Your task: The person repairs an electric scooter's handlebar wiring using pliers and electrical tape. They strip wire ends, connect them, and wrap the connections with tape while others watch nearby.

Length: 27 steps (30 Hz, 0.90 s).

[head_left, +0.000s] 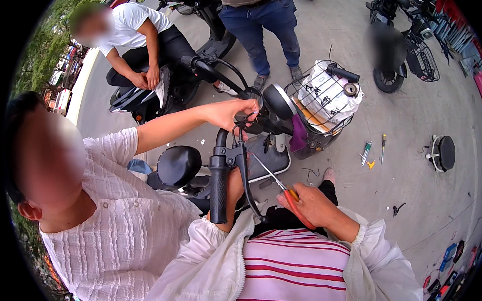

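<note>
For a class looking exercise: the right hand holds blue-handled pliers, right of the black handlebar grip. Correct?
Not the colour: the head view shows the pliers have orange-red handles, not blue. The right hand does hold them, right of the black handlebar grip.

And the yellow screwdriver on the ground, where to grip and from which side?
Likely by its yellow handle, from above and slightly right: it lies flat, the handle is thicker than the shaft, and green tools lie to its left.

White jacket tops a red-striped shirt, perhaps.
</note>
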{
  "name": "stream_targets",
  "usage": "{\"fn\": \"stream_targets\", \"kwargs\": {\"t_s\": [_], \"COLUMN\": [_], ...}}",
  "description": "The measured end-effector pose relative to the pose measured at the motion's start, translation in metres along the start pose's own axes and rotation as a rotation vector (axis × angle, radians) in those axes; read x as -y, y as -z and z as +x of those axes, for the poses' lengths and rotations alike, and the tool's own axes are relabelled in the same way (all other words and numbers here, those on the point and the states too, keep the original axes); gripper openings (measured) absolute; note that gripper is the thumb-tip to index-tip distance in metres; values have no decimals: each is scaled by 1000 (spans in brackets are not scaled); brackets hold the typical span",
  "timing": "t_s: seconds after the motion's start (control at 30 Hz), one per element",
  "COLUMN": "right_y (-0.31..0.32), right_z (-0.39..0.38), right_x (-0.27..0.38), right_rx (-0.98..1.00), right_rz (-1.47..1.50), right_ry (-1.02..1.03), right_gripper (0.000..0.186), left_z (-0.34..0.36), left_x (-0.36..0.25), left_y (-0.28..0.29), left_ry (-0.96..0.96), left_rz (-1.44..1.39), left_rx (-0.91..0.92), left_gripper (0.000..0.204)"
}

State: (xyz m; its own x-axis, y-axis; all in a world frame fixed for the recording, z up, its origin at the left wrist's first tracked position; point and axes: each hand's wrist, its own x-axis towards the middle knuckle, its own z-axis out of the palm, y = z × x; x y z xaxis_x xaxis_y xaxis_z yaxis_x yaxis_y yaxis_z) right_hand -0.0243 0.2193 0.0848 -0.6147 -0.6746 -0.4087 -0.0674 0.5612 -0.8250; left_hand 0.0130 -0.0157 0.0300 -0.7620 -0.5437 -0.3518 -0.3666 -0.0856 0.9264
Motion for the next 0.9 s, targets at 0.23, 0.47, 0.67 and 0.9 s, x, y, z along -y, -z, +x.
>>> {"fn": "stream_targets", "kwargs": {"t_s": [0.23, 0.47, 0.67, 0.9], "right_y": [-4, 6, 17, 16], "right_z": [15, 25, 26, 39], "right_x": [9, 11, 10, 11], "right_rx": [-116, -147, -160, -117], "right_rz": [-104, -187, -182, -275], "right_ry": [27, 46, 35, 46], "right_gripper": [64, 64, 65, 62], "left_z": [-4, -5, 10, 12], "left_x": [-16, -30, -18, -14], "left_y": [-6, -13, -15, -7], "left_ry": [-65, -63, -23, -31], "left_rz": [-110, -70, -218, -183], "left_rx": [-18, -39, 1, 53], "left_gripper": [10, 11, 13, 10]}}
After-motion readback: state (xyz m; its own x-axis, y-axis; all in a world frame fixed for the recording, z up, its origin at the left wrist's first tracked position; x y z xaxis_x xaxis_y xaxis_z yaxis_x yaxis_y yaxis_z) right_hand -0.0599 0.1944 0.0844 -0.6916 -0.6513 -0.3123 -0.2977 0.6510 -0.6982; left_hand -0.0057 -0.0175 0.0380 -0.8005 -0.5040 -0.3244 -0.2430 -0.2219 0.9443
